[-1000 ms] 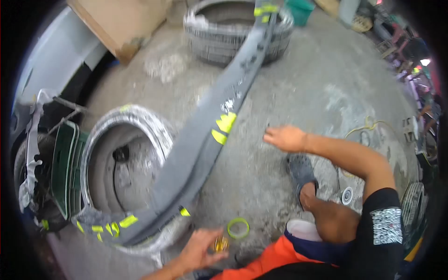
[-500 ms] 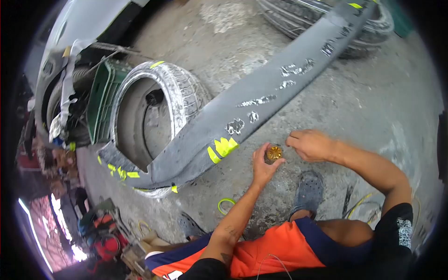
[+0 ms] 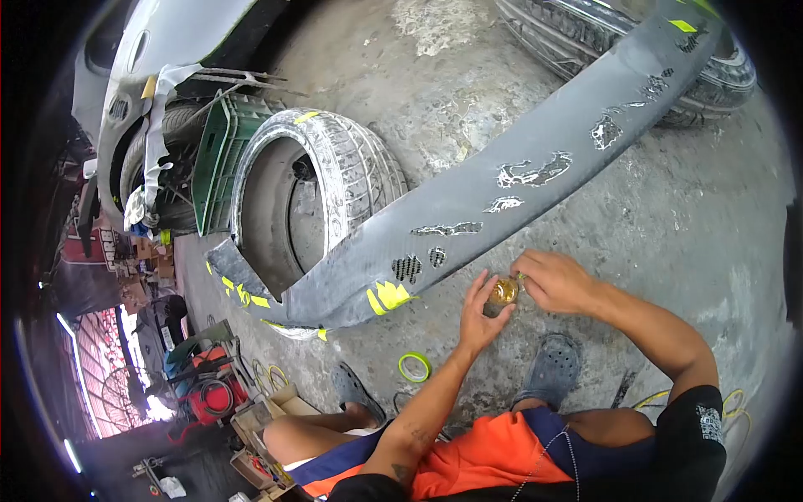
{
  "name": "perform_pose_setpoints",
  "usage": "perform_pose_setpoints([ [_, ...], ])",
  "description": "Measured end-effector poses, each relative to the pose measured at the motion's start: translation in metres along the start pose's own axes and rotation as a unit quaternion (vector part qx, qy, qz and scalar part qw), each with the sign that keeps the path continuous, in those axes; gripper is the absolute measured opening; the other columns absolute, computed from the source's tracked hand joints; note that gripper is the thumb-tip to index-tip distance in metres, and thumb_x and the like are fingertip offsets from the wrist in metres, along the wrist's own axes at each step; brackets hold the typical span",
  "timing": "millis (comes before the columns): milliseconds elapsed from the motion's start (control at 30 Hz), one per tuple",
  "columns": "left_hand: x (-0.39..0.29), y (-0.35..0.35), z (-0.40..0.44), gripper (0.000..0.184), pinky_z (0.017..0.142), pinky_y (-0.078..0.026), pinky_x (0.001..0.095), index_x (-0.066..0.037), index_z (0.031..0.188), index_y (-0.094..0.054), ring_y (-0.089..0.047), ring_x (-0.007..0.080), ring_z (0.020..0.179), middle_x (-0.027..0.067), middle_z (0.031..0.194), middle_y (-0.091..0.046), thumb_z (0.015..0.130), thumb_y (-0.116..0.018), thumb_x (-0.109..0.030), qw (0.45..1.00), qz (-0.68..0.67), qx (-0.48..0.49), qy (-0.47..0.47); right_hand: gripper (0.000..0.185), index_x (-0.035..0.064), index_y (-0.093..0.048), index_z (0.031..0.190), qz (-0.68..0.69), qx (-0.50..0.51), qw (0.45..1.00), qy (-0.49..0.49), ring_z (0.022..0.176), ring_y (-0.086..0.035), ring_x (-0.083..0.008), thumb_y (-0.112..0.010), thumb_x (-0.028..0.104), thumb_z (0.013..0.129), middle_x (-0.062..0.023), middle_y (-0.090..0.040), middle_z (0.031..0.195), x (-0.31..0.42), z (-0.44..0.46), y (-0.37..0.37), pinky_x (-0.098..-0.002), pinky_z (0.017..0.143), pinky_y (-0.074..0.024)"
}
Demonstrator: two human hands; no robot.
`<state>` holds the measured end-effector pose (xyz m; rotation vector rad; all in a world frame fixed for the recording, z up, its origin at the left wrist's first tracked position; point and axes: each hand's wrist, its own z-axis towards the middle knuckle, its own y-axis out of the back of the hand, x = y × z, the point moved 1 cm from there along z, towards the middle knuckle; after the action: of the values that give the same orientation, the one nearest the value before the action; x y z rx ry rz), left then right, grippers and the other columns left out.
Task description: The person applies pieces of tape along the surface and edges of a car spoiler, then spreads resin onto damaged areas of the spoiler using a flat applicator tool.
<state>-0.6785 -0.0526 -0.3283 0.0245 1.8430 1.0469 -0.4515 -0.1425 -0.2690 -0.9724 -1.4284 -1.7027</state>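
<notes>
Your right hand point(image 3: 554, 282) has reached the amber piece point(image 3: 504, 291) your left hand point(image 3: 483, 316) pinches between its fingers, engaging both; right fingers' grip I can't tell.

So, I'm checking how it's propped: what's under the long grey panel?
A near tyre and a far tyre sit partly under the grey panel, towards its ends. Their covered parts, and any contact points, cannot be seen.

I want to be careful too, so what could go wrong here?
The left hand could drop the small amber cup, since it is held over hard floor. The tape roll lies near a shoe, so it might get kicked. The long panel seems to rest on tires, so a bump might shift it.
</notes>
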Motion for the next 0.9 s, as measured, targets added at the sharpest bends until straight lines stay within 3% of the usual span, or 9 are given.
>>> perform_pose_setpoints([
  [133,0.008,0.002,-0.003,0.079,0.11,-0.045,0.0424,-0.01,0.149,-0.052,-0.056,0.0363,0.132,0.0226,0.142,-0.058,0.079,-0.086,-0.019,1.0,0.016,0.014,-0.016,0.021,0.0045,-0.063,0.107,-0.009,-0.014,1.0,0.004,0.092,-0.065,-0.0397,-0.058,0.002,0.086,-0.016,-0.065,0.098,-0.003,0.009,-0.003,-0.0506,0.079,-0.0517],
  [300,0.019,-0.002,-0.006,0.088,0.107,-0.046,0.0431,0.002,0.154,-0.038,-0.06,0.0393,0.126,0.0242,0.141,-0.059,0.083,-0.084,-0.022,0.998,0.021,0.019,-0.054,0.023,0.0049,-0.062,0.108,-0.03,-0.007,0.999,-0.008,0.092,-0.064,-0.0385,-0.059,0.002,0.085,-0.0152,-0.065,0.099,0.009,0.015,0.005,-0.0488,0.077,-0.0514],
  [467,0.023,0.003,-0.01,0.086,0.105,-0.043,0.0469,-0.003,0.157,-0.036,-0.056,0.0395,0.128,0.0224,0.144,-0.056,0.087,-0.079,-0.029,0.997,0.005,0.023,-0.069,0.022,0.0035,-0.062,0.109,-0.01,-0.019,0.999,-0.039,0.09,-0.067,-0.0355,-0.064,0.004,0.088,-0.0153,-0.068,0.105,0.039,0.006,0.021,-0.0441,0.077,-0.0536],
  [533,0.024,0.007,-0.012,0.089,0.109,-0.044,0.0431,-0.003,0.157,-0.036,-0.055,0.0412,0.132,0.0254,0.145,-0.054,0.085,-0.083,-0.026,0.997,0.015,0.035,-0.073,0.022,0.0033,-0.063,0.111,0.039,-0.07,0.987,-0.143,0.084,-0.069,-0.0266,-0.069,0.005,0.09,-0.0132,-0.07,0.103,0.051,0.001,0.024,-0.037,0.075,-0.054],
  [567,0.026,0.007,-0.011,0.089,0.109,-0.044,0.0431,-0.003,0.157,-0.036,-0.055,0.0412,0.132,0.0254,0.145,-0.054,0.085,-0.083,-0.026,0.997,0.007,0.036,-0.075,0.022,0.0033,-0.063,0.111,0.033,-0.068,0.986,-0.148,0.084,-0.069,-0.0266,-0.069,0.005,0.09,-0.0132,-0.07,0.103,0.051,-0.003,0.023,-0.037,0.075,-0.054],
  [633,0.027,0.005,-0.01,0.085,0.108,-0.043,0.046,-0.003,0.157,-0.036,-0.05,0.04,0.137,0.0251,0.152,-0.048,0.088,-0.079,-0.029,0.997,0.001,0.025,-0.07,0.021,0.0033,-0.064,0.111,0.04,-0.124,0.978,-0.162,0.08,-0.067,-0.0173,-0.071,0.009,0.093,-0.0099,-0.07,0.1,0.05,-0.017,0.026,-0.032,0.075,-0.0531],
  [767,0.031,0.009,-0.008,0.088,0.114,-0.039,0.0447,-0.001,0.157,-0.033,-0.046,0.0412,0.14,0.0253,0.157,-0.041,0.088,-0.079,-0.029,0.995,-0.021,0.045,-0.082,0.021,0.0036,-0.062,0.112,0.139,-0.196,0.943,-0.228,0.085,-0.064,-0.0111,-0.072,0.01,0.095,-0.0056,-0.069,0.1,0.067,-0.038,0.036,-0.0285,0.077,-0.0534],
  [900,0.026,0.03,-0.011,0.091,0.114,-0.039,0.0451,0.0,0.159,-0.029,-0.045,0.0413,0.141,0.0253,0.158,-0.04,0.089,-0.079,-0.03,0.993,-0.038,0.083,-0.074,0.025,0.0033,-0.056,0.117,0.222,-0.254,0.908,-0.249,0.085,-0.065,-0.0124,-0.069,0.009,0.097,-0.0076,-0.066,0.101,0.098,-0.05,0.054,-0.0285,0.076,-0.0557],
])
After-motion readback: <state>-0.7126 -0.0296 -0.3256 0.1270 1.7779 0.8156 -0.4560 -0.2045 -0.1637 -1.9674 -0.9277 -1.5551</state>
